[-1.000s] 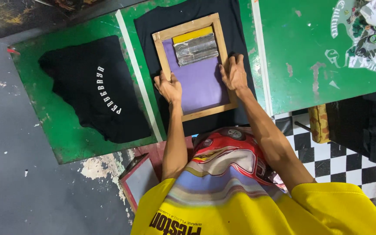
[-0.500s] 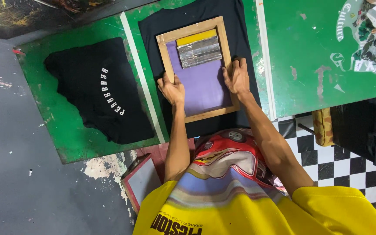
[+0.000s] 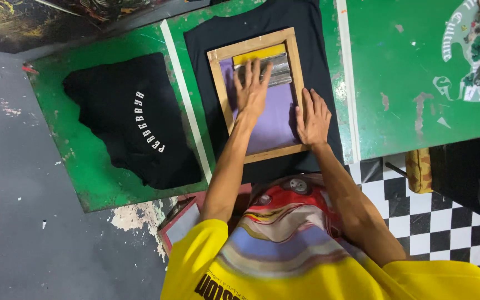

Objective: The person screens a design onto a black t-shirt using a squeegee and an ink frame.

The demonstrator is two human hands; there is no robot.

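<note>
Your left hand is reaching flat and open-fingered toward 12 o'clock onto the grey squeegee, lying crosswise at the far end of the wooden screen frame, while your right hand is pressing spread on the frame's 3 o'clock edge over the black shirt on the green desk

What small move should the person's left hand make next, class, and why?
Probably close the left hand on the metal scraper. Its fingers already lie over it at the far end of the wooden frame, while the right hand presses the frame's edge down on the black shirt.
</note>
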